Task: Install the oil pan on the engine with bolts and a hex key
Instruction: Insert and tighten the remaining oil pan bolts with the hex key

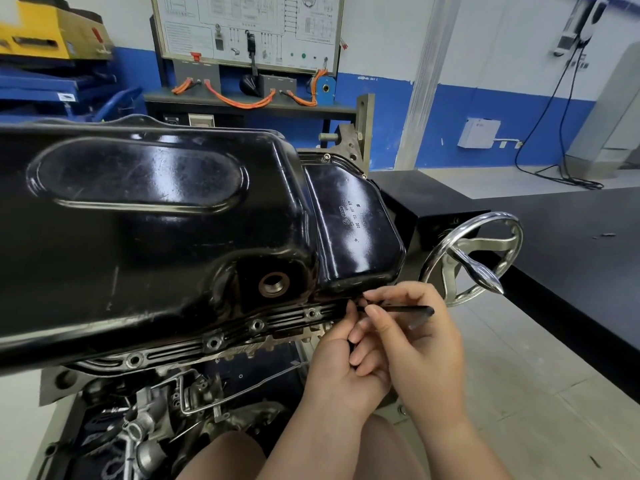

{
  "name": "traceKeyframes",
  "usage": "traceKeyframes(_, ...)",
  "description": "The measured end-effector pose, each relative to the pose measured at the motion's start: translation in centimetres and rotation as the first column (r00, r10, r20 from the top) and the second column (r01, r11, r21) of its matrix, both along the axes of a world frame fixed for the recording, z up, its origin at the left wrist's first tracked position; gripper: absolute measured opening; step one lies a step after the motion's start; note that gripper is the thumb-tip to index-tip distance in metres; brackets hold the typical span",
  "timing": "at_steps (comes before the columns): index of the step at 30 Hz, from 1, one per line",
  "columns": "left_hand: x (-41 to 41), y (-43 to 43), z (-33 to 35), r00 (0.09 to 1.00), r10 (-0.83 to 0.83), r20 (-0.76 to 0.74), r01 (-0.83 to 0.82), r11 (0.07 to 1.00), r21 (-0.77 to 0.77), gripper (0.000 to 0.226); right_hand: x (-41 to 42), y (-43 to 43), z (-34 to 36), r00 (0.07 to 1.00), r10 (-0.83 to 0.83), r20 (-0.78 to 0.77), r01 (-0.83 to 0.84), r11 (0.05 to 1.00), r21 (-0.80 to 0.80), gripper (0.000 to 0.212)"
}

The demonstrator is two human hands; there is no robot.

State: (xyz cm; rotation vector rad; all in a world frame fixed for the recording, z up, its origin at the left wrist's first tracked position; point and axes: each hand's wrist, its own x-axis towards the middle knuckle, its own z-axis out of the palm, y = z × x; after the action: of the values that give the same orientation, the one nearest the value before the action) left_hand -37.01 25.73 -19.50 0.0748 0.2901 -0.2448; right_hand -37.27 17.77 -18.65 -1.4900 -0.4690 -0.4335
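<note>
The glossy black pressed-steel oil pan [156, 220] sits on the grey metal engine [166, 403], with bolts [257, 325] along its near flange, where the right hand [415, 341] pinches a slim black hex key [408, 310] and the curled left hand [341, 362] touches its tip, grip indeterminable.

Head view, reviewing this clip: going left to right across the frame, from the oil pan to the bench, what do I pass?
oval recess → threaded drain hole → left hand → right hand, both gripping the hex key → handwheel → black benchtop
</note>
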Motion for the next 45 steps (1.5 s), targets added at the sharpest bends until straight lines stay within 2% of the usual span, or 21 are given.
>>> traceKeyframes(3,0.1,-0.1,-0.1,1.000,0.006,-0.006,-0.006,0.999,0.042,0.054,-0.3,-0.3,0.0,0.998,0.021,0.059,-0.017,0.997,-0.070,0.030)
traceKeyframes(6,0.2,-0.3,-0.1,1.000,0.014,-0.023,-0.013,0.999,0.029,0.052,-0.7,-0.6,0.3,0.992,0.002,0.123,0.015,0.991,-0.133,0.037)
traceKeyframes(10,0.1,-0.4,0.1,0.998,0.022,-0.058,-0.023,1.000,-0.012,0.032,-0.8,-1.0,0.7,0.987,-0.048,0.156,0.073,0.985,-0.157,0.041)
traceKeyframes(13,0.0,-0.5,0.3,0.998,0.015,-0.053,-0.016,1.000,-0.025,0.017,-1.2,-1.2,1.3,0.978,-0.054,0.200,0.085,0.986,-0.146,0.032)
traceKeyframes(16,-0.1,-0.5,0.5,0.999,0.021,-0.044,-0.021,1.000,-0.010,0.012,-1.4,-1.3,1.8,0.972,-0.088,0.218,0.116,0.986,-0.119,0.027)
traceKeyframes(19,-0.3,-0.4,0.4,0.999,0.016,-0.032,-0.015,1.000,0.004,0.013,-1.4,-1.4,1.9,0.978,-0.109,0.179,0.129,0.987,-0.099,0.021)
traceKeyframes(23,-0.6,-0.3,0.1,1.000,0.010,-0.023,-0.010,1.000,0.003,0.013,-1.2,-1.4,2.0,0.990,-0.097,0.104,0.097,0.995,0.009,0.015)
traceKeyframes(26,-0.7,-0.1,-0.2,1.000,-0.011,-0.001,0.011,1.000,-0.012,0.012,-1.1,-1.2,2.1,0.995,-0.055,0.082,0.054,0.998,0.008,0.010)
traceKeyframes(31,-0.5,-0.1,-0.3,1.000,-0.011,0.003,0.011,1.000,-0.024,0.022,-1.4,-1.0,2.1,0.997,0.034,0.066,-0.033,0.999,-0.013,0.028)
traceKeyframes(35,-0.3,-0.1,-0.3,1.000,-0.002,0.012,0.002,1.000,-0.016,0.027,-1.2,-1.3,1.9,0.998,0.012,0.064,-0.007,0.997,-0.070,0.043)
traceKeyframes(37,-0.2,-0.1,-0.5,1.000,-0.003,0.017,0.003,1.000,-0.019,0.022,-1.0,-1.3,1.9,0.999,-0.022,0.030,0.023,0.999,-0.043,0.035)
traceKeyframes(40,-0.3,-0.1,-0.7,0.999,-0.021,0.029,0.022,0.999,-0.045,0.020,-0.7,-1.0,1.8,1.000,-0.003,-0.019,0.004,0.998,0.061,0.006)
traceKeyframes(42,-0.3,0.1,-0.7,0.999,-0.028,0.034,0.030,0.998,-0.057,0.025,-0.5,-0.8,1.6,0.999,0.030,-0.023,-0.028,0.995,0.100,0.008)
traceKeyframes(45,-0.2,0.1,-0.6,0.999,-0.017,0.031,0.018,0.999,-0.032,0.032,-0.5,-0.6,1.4,0.997,0.077,0.001,-0.076,0.995,0.068,0.014)
